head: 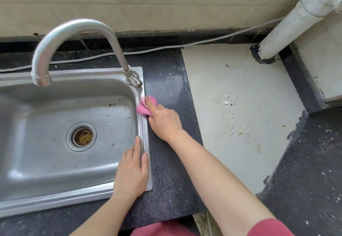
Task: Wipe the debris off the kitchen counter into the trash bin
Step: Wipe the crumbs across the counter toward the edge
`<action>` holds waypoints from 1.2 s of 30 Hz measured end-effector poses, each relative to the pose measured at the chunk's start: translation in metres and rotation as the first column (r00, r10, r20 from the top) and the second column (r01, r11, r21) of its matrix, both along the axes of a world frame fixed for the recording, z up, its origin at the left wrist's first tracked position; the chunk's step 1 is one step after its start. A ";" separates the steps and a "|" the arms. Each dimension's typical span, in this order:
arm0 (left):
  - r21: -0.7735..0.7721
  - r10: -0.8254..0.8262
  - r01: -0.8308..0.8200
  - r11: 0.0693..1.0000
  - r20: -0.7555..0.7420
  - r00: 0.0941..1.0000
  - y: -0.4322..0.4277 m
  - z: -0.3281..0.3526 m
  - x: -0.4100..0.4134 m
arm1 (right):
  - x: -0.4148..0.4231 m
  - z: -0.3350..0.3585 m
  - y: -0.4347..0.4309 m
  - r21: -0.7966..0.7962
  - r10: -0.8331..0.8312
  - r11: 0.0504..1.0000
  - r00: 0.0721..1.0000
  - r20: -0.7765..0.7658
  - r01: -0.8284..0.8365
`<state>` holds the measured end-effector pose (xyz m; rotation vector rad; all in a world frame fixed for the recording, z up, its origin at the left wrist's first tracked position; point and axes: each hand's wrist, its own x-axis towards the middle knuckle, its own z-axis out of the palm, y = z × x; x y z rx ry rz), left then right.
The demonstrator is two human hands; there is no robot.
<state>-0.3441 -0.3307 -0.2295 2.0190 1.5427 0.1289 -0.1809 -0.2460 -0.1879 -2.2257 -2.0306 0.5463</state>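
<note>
My right hand (pixel 163 119) presses a bunched pink cloth (pixel 143 109) against the right rim of the steel sink (pixel 27 204), on the dark speckled counter (pixel 166 161). My left hand (pixel 132 171) lies flat with fingers together on the sink's front right corner, holding nothing. Small crumbs (pixel 174 70) lie on the dark counter near the tap base. More debris (pixel 233 128) is scattered over the pale lower counter section (pixel 231 80) to the right. No trash bin is in view.
A curved steel tap (pixel 77 30) arches over the basin, whose drain (pixel 81 136) holds food scraps. A white cable (pixel 148 50) runs along the back wall. A white pipe (pixel 296 19) stands at the back right. White specks dot a dark counter (pixel 314 171) at the right.
</note>
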 end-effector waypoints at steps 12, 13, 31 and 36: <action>-0.062 0.459 -0.459 0.886 0.249 0.853 0.093 0.009 0.057 | 0.124 0.019 0.027 0.034 -0.377 0.926 0.919 0.118 0.376; -0.098 0.523 -0.516 0.851 0.249 0.815 0.109 0.008 0.069 | 0.114 0.019 0.032 0.059 -0.323 0.945 0.945 0.048 0.320; -0.051 0.774 -0.781 0.623 0.190 0.605 0.169 -0.005 0.117 | 0.113 0.019 0.092 0.141 -0.315 0.939 0.949 -0.010 0.313; -0.072 0.772 -0.774 0.629 0.171 0.612 0.170 -0.007 0.116 | 0.045 0.009 0.135 0.024 0.067 0.998 0.993 -0.101 -0.065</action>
